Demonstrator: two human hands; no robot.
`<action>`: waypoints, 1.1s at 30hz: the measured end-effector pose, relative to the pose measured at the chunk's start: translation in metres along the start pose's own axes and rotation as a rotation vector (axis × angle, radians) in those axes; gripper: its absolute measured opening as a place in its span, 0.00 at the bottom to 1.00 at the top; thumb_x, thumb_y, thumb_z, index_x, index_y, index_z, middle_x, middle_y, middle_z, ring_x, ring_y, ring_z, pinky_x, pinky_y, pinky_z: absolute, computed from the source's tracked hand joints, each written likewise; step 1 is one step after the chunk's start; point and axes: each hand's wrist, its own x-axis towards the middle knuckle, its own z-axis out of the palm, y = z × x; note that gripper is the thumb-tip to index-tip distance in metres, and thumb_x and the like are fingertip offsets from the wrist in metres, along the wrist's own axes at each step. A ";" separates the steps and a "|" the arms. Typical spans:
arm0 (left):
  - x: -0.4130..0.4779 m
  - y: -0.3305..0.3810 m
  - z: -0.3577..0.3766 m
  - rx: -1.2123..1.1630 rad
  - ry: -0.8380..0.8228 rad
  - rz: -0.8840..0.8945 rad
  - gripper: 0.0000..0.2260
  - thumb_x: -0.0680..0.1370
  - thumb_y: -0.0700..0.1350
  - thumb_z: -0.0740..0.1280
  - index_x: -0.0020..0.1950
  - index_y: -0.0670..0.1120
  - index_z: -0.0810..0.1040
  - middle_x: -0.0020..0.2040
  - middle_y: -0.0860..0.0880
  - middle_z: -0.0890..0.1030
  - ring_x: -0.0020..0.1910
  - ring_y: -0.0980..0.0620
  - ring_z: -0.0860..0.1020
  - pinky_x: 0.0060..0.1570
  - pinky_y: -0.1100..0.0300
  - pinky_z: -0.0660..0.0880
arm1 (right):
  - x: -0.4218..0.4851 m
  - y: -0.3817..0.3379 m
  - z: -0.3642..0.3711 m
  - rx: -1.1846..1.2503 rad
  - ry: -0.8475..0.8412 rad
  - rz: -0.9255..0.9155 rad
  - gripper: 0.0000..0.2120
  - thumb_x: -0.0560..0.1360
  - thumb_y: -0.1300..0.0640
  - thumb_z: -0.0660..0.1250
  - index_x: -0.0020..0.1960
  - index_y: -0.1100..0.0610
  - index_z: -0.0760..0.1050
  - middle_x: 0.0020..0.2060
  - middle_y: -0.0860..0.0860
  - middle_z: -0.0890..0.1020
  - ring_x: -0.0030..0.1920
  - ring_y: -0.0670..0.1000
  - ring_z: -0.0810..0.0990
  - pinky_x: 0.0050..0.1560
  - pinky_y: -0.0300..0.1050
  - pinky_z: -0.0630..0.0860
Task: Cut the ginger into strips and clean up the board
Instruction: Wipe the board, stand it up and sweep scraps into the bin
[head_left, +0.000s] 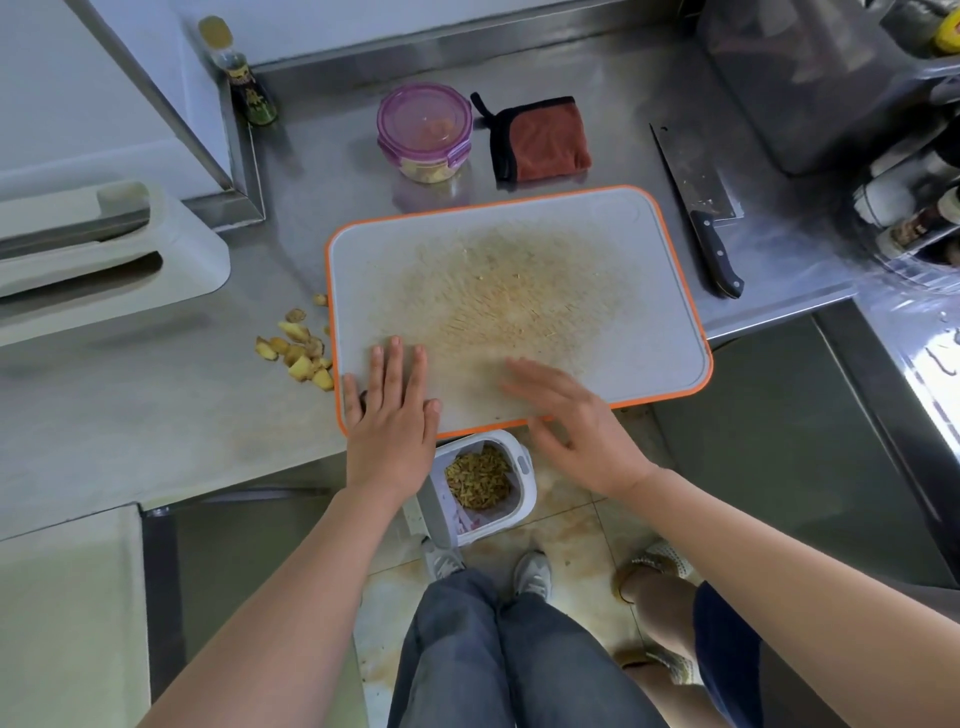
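Pinning the cutting board (649, 312) with the left hand (392, 415), palm down and fingers straight on the near left corner, gripping nothing, probably to stop the board sliding. Holds the right hand (576, 421) open too, fingers relaxed and slightly blurred, low over the near edge and empty; reads as a brushing stroke toward the near side. Sets the board's near edge out past the counter (156, 415), right above the small white bin (524, 493) on the floor, presumably so swept bits drop straight in. Shows yellowish shreds (478, 475) inside that bin, seemingly the cut ginger. Leaves a brownish stain and a few tiny crumbs mid-board, so cleaning looks unfinished. Leaves the ginger chunks (298, 348) heaped on the counter just beside the board's left edge, not in strips. Parks the cleaver (698, 197) on the counter right of the board, blade toward the far side, out of the hands' way. Puts the folded cloth (545, 137) and lidded container (423, 132) just beyond the far edge, handy for wiping.
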 end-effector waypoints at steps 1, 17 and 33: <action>0.000 0.000 -0.001 -0.003 -0.002 -0.001 0.30 0.74 0.58 0.28 0.76 0.52 0.32 0.76 0.51 0.31 0.76 0.51 0.31 0.74 0.45 0.32 | 0.003 0.001 0.000 -0.026 0.001 0.010 0.21 0.77 0.61 0.59 0.69 0.57 0.72 0.71 0.51 0.70 0.74 0.47 0.62 0.71 0.36 0.59; 0.043 -0.001 -0.004 0.026 0.194 0.043 0.26 0.81 0.54 0.46 0.78 0.47 0.59 0.79 0.46 0.56 0.78 0.44 0.53 0.75 0.41 0.52 | 0.068 0.033 -0.004 -0.244 -0.004 0.084 0.26 0.78 0.49 0.53 0.74 0.58 0.65 0.75 0.54 0.62 0.77 0.55 0.54 0.76 0.57 0.48; 0.042 -0.002 -0.006 0.052 0.213 0.031 0.25 0.82 0.54 0.49 0.78 0.49 0.60 0.79 0.47 0.58 0.78 0.45 0.53 0.75 0.42 0.52 | 0.092 0.029 -0.017 0.006 -0.017 -0.087 0.22 0.75 0.54 0.58 0.66 0.59 0.74 0.67 0.55 0.74 0.68 0.53 0.71 0.69 0.53 0.66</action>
